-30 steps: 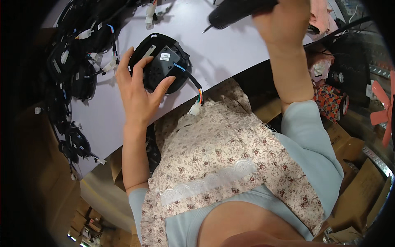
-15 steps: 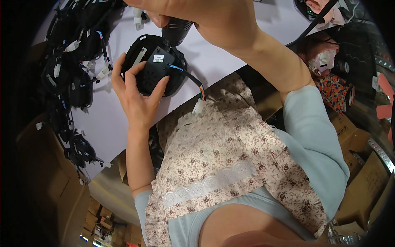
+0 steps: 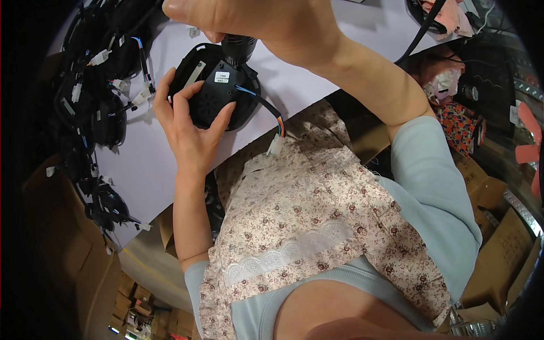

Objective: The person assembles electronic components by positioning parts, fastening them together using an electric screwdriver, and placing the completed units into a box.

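Note:
On the white table lies a black plastic housing [image 3: 211, 105] with a flower-shaped vent pattern, a white label and a metal strip. My left hand [image 3: 190, 119] grips it, fingers on its left side and face, thumb on the near face. Above it, my right hand [image 3: 260, 20] is closed round a black power screwdriver [image 3: 238, 50], whose ribbed nose points down at the housing's far edge. The tool's tip and upper part are hidden. From the housing a sleeved cable [image 3: 267, 104] with coloured wires runs to a white connector [image 3: 276, 145] hanging over the table edge by my apron.
A heap of black wired units [image 3: 107, 122] with white connectors covers the table's left side. At the far right lie a black unit and pink cloth [image 3: 451, 20], crossed by a black cord [image 3: 420, 34]. Cardboard boxes [image 3: 490, 255] stand below on the right; another box [image 3: 73, 238] is at lower left.
My right hand and the screwdriver have shifted slightly left and farther away. The left hand keeps its grip on the housing, which has barely moved.

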A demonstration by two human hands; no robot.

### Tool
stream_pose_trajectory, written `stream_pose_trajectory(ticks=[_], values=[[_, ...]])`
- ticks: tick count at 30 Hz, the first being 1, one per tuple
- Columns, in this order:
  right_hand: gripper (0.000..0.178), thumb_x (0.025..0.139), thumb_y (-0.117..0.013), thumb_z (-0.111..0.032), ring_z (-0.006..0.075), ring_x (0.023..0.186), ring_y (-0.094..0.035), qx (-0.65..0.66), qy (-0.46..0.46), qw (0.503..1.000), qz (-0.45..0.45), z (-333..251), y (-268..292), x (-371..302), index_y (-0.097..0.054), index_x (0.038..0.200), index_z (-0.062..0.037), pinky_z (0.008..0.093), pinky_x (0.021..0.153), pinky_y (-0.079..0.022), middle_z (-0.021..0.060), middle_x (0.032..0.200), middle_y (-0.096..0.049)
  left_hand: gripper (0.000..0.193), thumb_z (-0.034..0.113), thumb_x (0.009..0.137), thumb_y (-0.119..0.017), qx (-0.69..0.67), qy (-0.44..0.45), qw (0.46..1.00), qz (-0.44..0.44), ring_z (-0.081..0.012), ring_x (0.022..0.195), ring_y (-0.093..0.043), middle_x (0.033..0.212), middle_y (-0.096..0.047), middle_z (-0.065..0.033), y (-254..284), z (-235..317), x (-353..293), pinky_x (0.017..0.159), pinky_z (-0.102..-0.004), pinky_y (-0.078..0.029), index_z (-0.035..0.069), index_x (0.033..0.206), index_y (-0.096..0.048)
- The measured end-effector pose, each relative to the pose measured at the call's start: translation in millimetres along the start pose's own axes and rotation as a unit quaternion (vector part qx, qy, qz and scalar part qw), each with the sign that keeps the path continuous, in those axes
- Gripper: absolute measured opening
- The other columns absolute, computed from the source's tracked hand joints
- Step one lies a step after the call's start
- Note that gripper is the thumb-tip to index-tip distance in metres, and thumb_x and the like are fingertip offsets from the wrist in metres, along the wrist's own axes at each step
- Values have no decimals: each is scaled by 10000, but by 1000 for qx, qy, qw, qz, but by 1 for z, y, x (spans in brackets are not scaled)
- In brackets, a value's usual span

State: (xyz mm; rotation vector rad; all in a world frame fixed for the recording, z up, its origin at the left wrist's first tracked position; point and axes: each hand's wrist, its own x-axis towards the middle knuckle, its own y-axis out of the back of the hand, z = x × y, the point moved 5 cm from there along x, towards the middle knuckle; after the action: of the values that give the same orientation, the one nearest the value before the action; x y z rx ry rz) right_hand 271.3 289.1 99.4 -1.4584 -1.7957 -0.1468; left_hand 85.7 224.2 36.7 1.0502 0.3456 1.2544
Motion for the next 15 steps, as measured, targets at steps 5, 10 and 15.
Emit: stream_pose_trajectory(ticks=[5, 10, 15], values=[[262, 867, -736, -72, 76, 679, -589, 76, -13, 996, -51, 10, -18, 6, -586, 1080, -55, 264, 614, -511, -5, 802, -623, 551, 234, 704, -927, -3, -7, 1000, 4, -394, 1363, -428, 1500, -421, -192, 0, -2, -2, 1110, -469, -409, 48, 1150, -662], [246, 848, -726, -75, 78, 655, -542, 13, -13, 995, -100, 8, -20, 6, -555, 1023, -60, 262, 595, -469, -23, 778, -563, 551, 232, 707, -925, 8, 1, 1000, 3, -394, 1358, -434, 1502, -417, -191, 1, 3, -4, 1116, -464, -408, 47, 1154, -661], [271, 859, -766, -147, 87, 650, -549, 3, -42, 994, -105, 20, -18, 11, -571, 1029, -65, 261, 571, -478, -7, 813, -581, 550, 245, 705, -923, -22, 11, 1000, -3, -391, 1370, -433, 1504, -434, -179, -2, 2, 2, 1121, -456, -409, 60, 1156, -669]])
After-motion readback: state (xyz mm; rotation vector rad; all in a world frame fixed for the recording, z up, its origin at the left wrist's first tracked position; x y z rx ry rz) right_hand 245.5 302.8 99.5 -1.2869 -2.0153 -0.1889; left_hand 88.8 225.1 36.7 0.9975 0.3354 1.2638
